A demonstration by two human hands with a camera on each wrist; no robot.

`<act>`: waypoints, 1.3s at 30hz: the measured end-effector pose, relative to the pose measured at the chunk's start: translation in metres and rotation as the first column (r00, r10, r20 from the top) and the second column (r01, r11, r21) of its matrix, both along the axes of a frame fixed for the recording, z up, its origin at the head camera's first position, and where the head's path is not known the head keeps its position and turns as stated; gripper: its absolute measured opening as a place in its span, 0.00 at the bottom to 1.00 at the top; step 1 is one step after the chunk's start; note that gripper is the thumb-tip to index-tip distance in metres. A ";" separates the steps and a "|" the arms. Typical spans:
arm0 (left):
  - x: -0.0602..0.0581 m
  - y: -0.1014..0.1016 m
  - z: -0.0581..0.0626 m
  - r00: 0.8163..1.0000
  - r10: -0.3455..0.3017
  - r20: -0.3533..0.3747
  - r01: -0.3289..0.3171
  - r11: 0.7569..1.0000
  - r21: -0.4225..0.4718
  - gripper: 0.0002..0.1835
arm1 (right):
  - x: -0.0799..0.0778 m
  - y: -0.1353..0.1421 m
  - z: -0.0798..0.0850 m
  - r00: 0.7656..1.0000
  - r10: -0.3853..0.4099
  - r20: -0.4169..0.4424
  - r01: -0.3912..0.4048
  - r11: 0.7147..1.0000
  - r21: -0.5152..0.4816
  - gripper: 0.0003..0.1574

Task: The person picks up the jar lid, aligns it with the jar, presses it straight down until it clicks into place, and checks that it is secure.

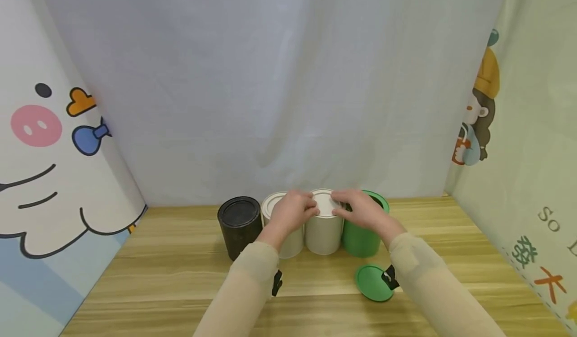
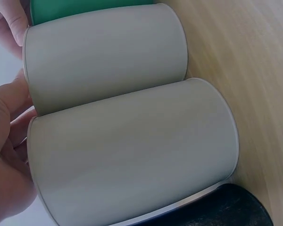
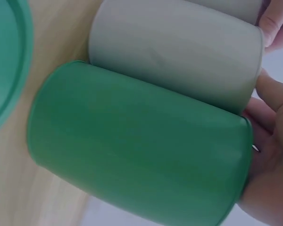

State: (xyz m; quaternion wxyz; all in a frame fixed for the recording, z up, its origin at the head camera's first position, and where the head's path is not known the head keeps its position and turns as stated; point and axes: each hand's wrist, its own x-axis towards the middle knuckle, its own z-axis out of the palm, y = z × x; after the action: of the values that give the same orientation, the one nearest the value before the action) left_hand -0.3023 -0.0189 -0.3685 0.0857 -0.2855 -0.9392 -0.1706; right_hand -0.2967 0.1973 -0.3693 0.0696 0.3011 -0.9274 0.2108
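Four-in-line cans stand against the backdrop, two of them white. My left hand (image 1: 292, 212) and right hand (image 1: 364, 211) grip opposite edges of the white lid (image 1: 323, 204) on the right-hand white can (image 1: 323, 237). In the left wrist view, the thumb and fingers of my left hand (image 2: 7, 141) reach over the top of the neighbouring white can (image 2: 132, 150) to that rim. My right hand (image 3: 273, 141) reaches over the lidless green can (image 3: 141, 146), its thumb at the rim of the white can (image 3: 179, 52).
A black can (image 1: 240, 229) with its lid on stands at the left end of the row. The round green lid (image 1: 373, 284) lies on the wooden table (image 1: 171, 277) in front of the green can, below my right wrist. Printed cloth hangs on both sides.
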 end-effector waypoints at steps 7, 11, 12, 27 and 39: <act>0.001 -0.003 -0.012 0.980 -0.034 -0.194 0.035 0.999 0.003 0.17 | 0.004 0.000 -0.012 0.989 -0.049 -0.137 0.049 0.999 -0.003 0.27; 0.004 -0.004 -0.016 0.947 -0.054 -0.317 0.066 0.997 0.029 0.16 | 0.008 0.002 -0.015 0.972 -0.045 -0.229 0.039 0.999 -0.033 0.25; 0.005 -0.004 -0.017 0.942 -0.056 -0.332 0.074 0.996 0.041 0.14 | 0.010 0.003 -0.015 0.968 -0.041 -0.247 0.031 0.999 -0.044 0.25; 0.049 0.021 -0.034 0.886 -0.141 -0.443 0.234 0.959 0.162 0.20 | 0.051 0.033 -0.030 0.929 0.011 -0.369 -0.071 0.986 -0.149 0.30; 0.080 0.042 -0.058 0.900 -0.197 -0.389 0.307 0.919 0.246 0.25 | 0.089 0.065 -0.050 0.898 0.035 -0.438 -0.139 0.968 -0.207 0.30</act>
State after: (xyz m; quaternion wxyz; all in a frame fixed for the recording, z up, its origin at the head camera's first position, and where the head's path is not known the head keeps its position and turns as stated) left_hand -0.2223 0.0235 -0.4268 0.2741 -0.4156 -0.8252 -0.2668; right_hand -0.2077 0.2620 -0.4195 0.2980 0.3714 -0.8433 0.2493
